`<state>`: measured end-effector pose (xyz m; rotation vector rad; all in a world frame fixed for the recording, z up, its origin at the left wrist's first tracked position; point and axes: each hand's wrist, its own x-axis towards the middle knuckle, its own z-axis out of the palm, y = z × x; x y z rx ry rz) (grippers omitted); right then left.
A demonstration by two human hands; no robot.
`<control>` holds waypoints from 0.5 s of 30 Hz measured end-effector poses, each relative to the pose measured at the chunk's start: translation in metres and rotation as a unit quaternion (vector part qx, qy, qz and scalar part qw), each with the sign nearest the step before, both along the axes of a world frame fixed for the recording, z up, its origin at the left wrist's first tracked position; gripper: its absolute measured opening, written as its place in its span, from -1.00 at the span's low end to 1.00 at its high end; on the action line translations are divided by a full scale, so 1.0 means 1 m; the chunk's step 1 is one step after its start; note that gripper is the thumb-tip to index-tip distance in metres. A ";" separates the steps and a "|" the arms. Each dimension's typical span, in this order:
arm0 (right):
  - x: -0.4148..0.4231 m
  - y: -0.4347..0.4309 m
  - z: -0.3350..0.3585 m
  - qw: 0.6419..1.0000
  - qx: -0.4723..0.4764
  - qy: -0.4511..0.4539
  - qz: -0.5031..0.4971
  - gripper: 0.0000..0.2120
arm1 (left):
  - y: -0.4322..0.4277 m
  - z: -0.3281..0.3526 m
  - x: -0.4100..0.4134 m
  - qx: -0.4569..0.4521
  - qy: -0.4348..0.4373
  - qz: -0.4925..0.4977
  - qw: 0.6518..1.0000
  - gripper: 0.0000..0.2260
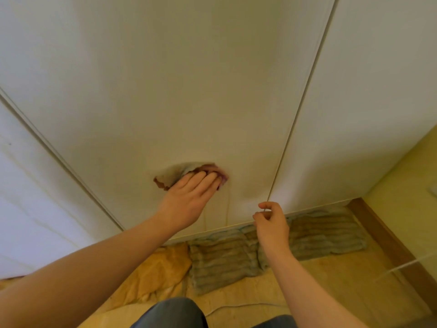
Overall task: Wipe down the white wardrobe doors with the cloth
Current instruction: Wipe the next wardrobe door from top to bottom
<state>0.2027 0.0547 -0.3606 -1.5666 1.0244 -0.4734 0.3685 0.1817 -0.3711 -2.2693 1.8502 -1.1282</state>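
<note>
The middle white wardrobe door (189, 91) fills most of the view, with another door (366, 114) to its right and one (35, 197) to its left. My left hand (189, 197) presses a small grey and purple cloth (175, 172) flat against the lower part of the middle door, fingers straight. Thin wet streaks run down the door below the cloth. My right hand (272, 221) hangs in the air near the door's bottom right corner, fingers loosely curled, holding nothing.
Grey ribbed towels (319, 233) and an orange cloth (160, 268) lie on the floor along the foot of the wardrobe. A wooden skirting board (390, 245) runs along the right wall. A thin white cable (236, 306) lies on the floor by my knees.
</note>
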 end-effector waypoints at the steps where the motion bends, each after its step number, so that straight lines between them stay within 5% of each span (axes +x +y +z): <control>1: -0.001 0.000 -0.001 1.000 -0.002 0.001 0.000 -0.85 | 0.002 -0.002 0.002 0.012 -0.006 -0.001 1.000 -0.57; 5: -0.004 0.000 -0.003 1.000 -0.006 0.012 0.006 -0.85 | 0.013 -0.033 0.002 0.142 -0.017 -0.040 0.989 -0.60; 12: -0.005 -0.009 -0.001 1.000 -0.012 0.017 -0.014 -0.86 | -0.048 0.018 -0.011 -0.059 -0.015 -0.017 0.998 -0.64; 15: -0.006 -0.013 -0.001 1.000 -0.013 0.018 -0.014 -0.86 | -0.053 0.000 -0.016 -0.007 -0.001 -0.041 0.999 -0.63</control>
